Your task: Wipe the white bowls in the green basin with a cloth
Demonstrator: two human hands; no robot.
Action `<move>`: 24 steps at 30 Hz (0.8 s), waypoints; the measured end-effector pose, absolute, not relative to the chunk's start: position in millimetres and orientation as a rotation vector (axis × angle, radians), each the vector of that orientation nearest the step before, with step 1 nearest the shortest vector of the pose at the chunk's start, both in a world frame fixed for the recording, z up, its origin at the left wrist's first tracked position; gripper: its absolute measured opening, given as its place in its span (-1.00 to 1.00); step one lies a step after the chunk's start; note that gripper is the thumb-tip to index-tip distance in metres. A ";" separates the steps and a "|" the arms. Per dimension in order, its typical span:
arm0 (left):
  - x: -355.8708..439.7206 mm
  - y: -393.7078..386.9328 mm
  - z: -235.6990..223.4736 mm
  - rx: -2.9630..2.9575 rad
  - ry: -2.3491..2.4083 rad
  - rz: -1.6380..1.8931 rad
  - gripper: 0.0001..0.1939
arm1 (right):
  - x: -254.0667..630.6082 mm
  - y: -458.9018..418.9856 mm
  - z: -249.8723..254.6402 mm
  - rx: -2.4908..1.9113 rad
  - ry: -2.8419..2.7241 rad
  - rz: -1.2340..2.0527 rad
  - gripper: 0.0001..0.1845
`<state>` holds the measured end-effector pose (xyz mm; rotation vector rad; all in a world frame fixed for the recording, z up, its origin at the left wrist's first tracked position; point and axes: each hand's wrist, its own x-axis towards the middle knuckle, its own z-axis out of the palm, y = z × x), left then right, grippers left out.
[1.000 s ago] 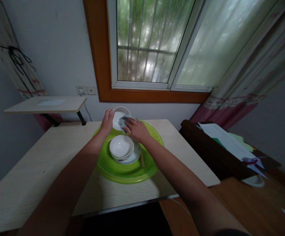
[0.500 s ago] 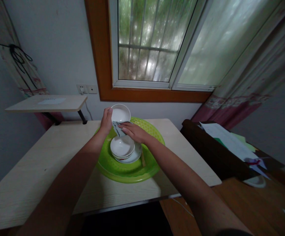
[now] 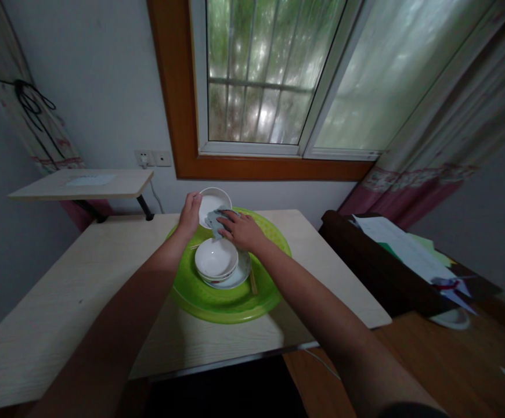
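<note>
- Person's left hand (image 3: pixel 188 215): grips round white ceramic bowl (image 3: pixel 209 202) at 9 o'clock, likely steadying it.
- Right hand (image 3: pixel 245 230): grasps thin grey fabric cloth (image 3: pixel 217 225) at bowl's 5 o'clock.

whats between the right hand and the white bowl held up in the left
In the head view, a grey cloth lies between the right hand and the held bowl
</note>
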<state>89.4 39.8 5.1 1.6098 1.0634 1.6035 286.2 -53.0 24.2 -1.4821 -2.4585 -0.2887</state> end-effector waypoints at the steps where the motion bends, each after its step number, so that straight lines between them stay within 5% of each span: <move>1: 89.4 40.4 4.4 1.624 1.062 1.602 -0.41 | 285.9 -52.8 23.8 -1.468 -2.484 -0.266 -0.46; 12: 88.7 44.0 0.9 1.608 1.039 1.633 -0.40 | 283.8 -48.2 18.1 -1.149 -2.567 -0.095 -0.48; 24: 90.9 41.6 3.2 1.625 1.037 1.540 -0.35 | 288.1 -52.5 24.6 -1.598 -2.360 -0.432 -0.45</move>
